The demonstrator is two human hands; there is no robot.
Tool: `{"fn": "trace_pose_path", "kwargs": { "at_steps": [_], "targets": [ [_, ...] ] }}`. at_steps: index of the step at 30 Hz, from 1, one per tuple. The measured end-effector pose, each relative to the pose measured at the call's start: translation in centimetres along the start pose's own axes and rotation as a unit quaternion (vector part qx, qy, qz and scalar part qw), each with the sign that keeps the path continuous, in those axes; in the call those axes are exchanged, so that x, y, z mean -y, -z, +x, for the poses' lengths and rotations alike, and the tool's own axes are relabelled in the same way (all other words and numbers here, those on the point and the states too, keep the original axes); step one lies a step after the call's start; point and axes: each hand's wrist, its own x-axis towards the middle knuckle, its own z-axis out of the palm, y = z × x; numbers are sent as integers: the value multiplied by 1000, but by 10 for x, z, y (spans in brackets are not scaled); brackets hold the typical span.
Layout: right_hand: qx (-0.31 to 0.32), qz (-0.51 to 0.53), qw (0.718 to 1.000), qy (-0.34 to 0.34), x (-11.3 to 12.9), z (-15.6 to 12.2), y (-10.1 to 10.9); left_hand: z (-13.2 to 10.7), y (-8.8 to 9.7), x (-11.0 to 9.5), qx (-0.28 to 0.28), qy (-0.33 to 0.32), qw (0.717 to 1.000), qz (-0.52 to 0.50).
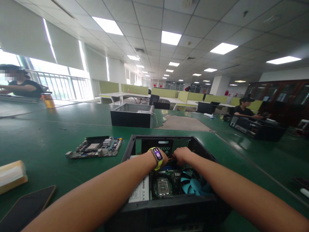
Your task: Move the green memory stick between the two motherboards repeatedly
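Peering into the open black sheet-metal case point(164, 211), boxy and dead centre on the matte green table point(48, 129), I see my left hand point(165, 158) and right hand point(181, 155) meet near its perforated far wall. The right is curled tight, knuckles up, and what it pinches is hidden. The left fingers vanish behind the yellow-strapped watch point(157, 154), so I cannot tell their grip. A ribbed blue fan point(193, 185) sits below. A bare motherboard point(95, 147) lies at ten o'clock and a glossy phone point(26, 206) at eight, cut off.
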Motion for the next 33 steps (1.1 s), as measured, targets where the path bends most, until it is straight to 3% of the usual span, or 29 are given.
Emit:
{"fn": "trace_pose_path", "kwargs": {
  "at_steps": [3, 10, 16, 21, 23, 25, 28, 30, 31, 33],
  "targets": [
    [4, 7, 1000, -7, 0, 0, 1, -4, 8, -3, 80, -5, 997, 21],
    [26, 26, 999, -16, -3, -3, 10, -23, 31, -8, 94, -31, 995, -5],
    [3, 57, 998, -33, -10, -8, 22, -54, 57, 3, -6, -50, 998, -23],
    [-16, 97, 995, -29, -10, -13, 28, -61, 61, 15, -63, -17, 997, -39],
    [-28, 118, 993, -13, -11, -15, 33, -64, 65, 23, -122, -11, 989, -77],
    [-57, 140, 989, 1, -10, -19, 40, -68, 70, 37, -220, -19, 962, -160],
    [-151, 172, 973, 16, 3, -32, 58, -78, 70, 71, -403, 2, 864, -300],
    [-234, 186, 953, 45, 21, -48, 77, -85, 56, 99, -493, 80, 800, -332],
    [-272, 188, 941, 72, 34, -60, 88, -89, 44, 113, -515, 133, 782, -326],
    [-332, 178, 915, 146, 63, -87, 110, -97, 11, 137, -515, 241, 773, -282]
  ]
}}
